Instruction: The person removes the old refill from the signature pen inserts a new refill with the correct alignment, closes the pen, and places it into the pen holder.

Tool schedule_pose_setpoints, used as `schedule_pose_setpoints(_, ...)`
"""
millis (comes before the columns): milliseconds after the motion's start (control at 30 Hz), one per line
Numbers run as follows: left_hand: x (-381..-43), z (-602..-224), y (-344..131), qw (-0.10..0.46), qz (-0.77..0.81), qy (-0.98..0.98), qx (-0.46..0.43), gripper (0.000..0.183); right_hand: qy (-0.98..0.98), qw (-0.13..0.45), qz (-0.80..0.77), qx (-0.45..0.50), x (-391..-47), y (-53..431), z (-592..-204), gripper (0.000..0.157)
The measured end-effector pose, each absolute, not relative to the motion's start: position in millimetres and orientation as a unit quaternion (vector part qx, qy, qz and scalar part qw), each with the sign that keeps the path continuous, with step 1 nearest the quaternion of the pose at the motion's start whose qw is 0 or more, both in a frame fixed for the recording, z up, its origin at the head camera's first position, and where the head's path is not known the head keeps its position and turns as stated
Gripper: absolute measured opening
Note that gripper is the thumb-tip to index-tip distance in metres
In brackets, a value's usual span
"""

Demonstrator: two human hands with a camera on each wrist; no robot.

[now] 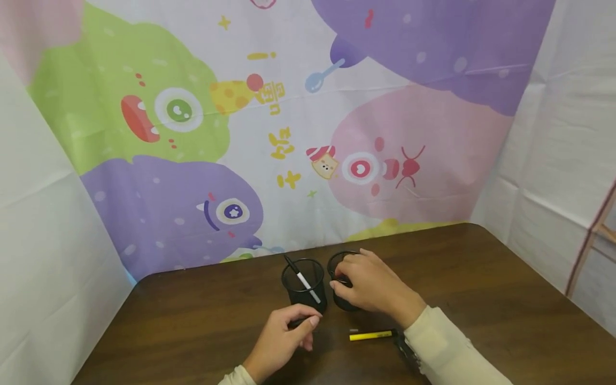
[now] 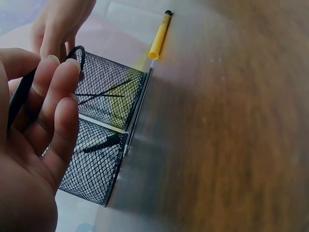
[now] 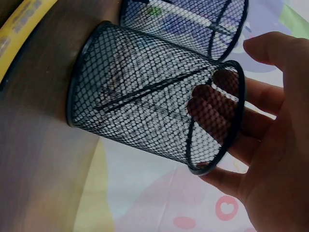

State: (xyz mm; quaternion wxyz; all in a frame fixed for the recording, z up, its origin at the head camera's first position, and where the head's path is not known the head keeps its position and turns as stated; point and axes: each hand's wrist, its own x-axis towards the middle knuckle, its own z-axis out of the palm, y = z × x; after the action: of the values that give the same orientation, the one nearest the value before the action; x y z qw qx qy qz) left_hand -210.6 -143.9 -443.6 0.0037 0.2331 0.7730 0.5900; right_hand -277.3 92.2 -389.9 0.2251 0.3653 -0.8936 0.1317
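Observation:
Two black wire-mesh pen cups stand side by side at the table's back. My left hand (image 1: 284, 331) is just in front of the left cup (image 1: 291, 291) and pinches a slim black pen-like stick (image 2: 20, 99), partly hidden by the fingers. A white marker with a black end (image 1: 304, 280) leans in that cup. At the right cup (image 3: 145, 96), my right hand (image 3: 277, 121) has its fingers at the mouth, showing through the mesh. Its thumb stands apart from the rim. Thin dark sticks (image 3: 154, 89) lie slanted inside the right cup.
On the brown table (image 1: 202, 321), a yellow marker with a black end (image 1: 370, 336) lies in front of the right cup. Beside it is a thin pen (image 2: 139, 111). A cartoon-printed cloth (image 1: 298, 214) hangs behind the table, with white cloth at both sides.

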Motion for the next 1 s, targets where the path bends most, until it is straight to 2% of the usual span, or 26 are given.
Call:
schedule_pose_setpoints(333,-212,-447,-143,-0.004,0.588,0.77,0.246,0.022,-0.906,0.204,0.12,0.352,-280,91,-397,0.027)
schedule_pose_setpoints(633,-212,-448,-144,0.007,0.587,0.776,0.231,0.024,-0.92,0.162,0.126,0.335,-279,89,-399,0.031)
schedule_pose_setpoints(833,-212,-448,-143,0.007,0.584,0.778,0.232,0.023,-0.923,0.154,0.118,0.331,-278,88,-401,0.039)
schedule_pose_setpoints(1000,-212,-447,-143,0.008,0.585,0.777,0.231,0.023,-0.922,0.159,0.112,0.336,-278,88,-402,0.037)
